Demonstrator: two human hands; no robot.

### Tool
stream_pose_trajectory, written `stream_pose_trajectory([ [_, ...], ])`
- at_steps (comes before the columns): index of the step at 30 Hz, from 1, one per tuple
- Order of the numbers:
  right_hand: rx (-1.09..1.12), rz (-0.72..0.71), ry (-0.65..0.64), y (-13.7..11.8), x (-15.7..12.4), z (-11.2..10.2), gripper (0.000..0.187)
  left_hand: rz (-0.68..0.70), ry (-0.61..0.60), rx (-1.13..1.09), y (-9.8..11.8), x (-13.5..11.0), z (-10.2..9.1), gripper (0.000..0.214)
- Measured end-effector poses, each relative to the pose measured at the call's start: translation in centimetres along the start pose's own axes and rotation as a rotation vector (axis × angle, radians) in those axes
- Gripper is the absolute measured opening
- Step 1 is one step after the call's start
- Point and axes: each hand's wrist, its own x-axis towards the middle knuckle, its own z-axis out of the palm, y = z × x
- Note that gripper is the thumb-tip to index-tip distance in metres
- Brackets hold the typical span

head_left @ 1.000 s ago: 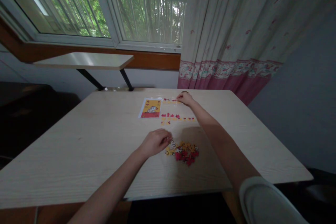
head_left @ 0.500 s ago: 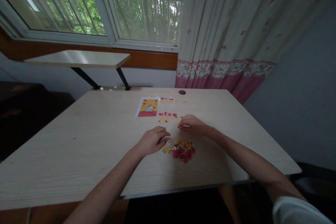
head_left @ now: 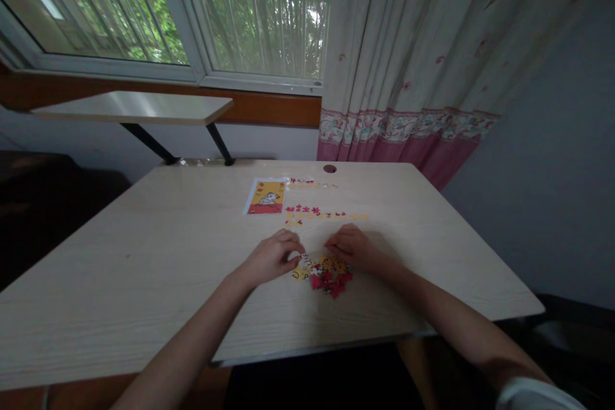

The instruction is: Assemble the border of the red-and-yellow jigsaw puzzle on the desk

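Puzzle heap (head_left: 328,279) on a pale table (head_left: 168,282)

Head view: the person's left hand (head_left: 271,257) curls by the heap's left side, right hand (head_left: 354,247) is at its far right, the two apart; honestly can't tell if either's pinching a piece. Rows of pieces (head_left: 306,209) lie farther back, beside a picture card (head_left: 266,197).

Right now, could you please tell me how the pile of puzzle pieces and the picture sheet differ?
The pile is a loose heap of many small pieces, while the picture sheet is one flat rectangle. The pile lies nearer, by the left hand and the right hand; the picture sheet lies farther back, with neither hand on it. Both rest on the table and show red, yellow and white.
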Motion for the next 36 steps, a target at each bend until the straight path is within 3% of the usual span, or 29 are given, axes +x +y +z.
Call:
stream_pose_trajectory([
  [12, -0.021, -0.033, -0.056, -1.1, 0.4, 0.4, 0.013, 0.025, 0.053, -0.195, 0.2, 0.2, 0.5, 0.016],
  [20, -0.068, -0.013, 0.035, -1.4, 0.4, 1.5, 0.009, -0.08, 0.218, -0.397, 0.8, 0.7, 1.4, 0.013],
  [26, -0.103, 0.025, 0.083, -1.6, 0.5, 1.5, 0.011, -0.164, 0.217, -0.504, 0.5, 0.8, 2.3, 0.017],
  [36, -0.125, 0.013, 0.087, -1.7, 0.5, 1.4, 0.014, -0.153, 0.208, -0.512, 0.1, 0.8, 2.8, 0.021],
])
